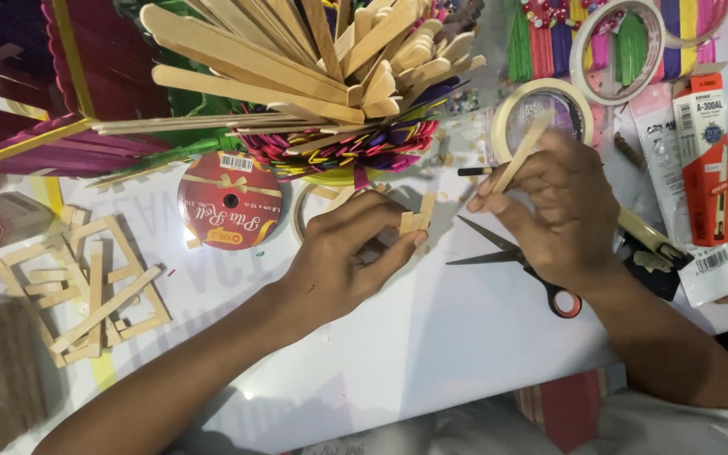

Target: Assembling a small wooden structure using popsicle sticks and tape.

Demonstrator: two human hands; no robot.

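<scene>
My left hand (343, 257) pinches a few short cut pieces of wooden craft stick (414, 222) between thumb and fingers, just above the white table (431, 337). My right hand (554, 211) grips a long plain wooden stick (522, 152) that points up and away, and a thin black pencil tip (475, 171) pokes out from its fingers to the left. Black scissors with a red handle ring (507, 253) lie open on the table under my right hand.
A big bunch of wooden and coloured sticks (322, 59) stands at the back. A red ribbon spool (229, 200) and tape rolls (541, 105) lie near it. A glued stick frame (94, 286) rests at left. A red-and-white package (705, 160) lies at right.
</scene>
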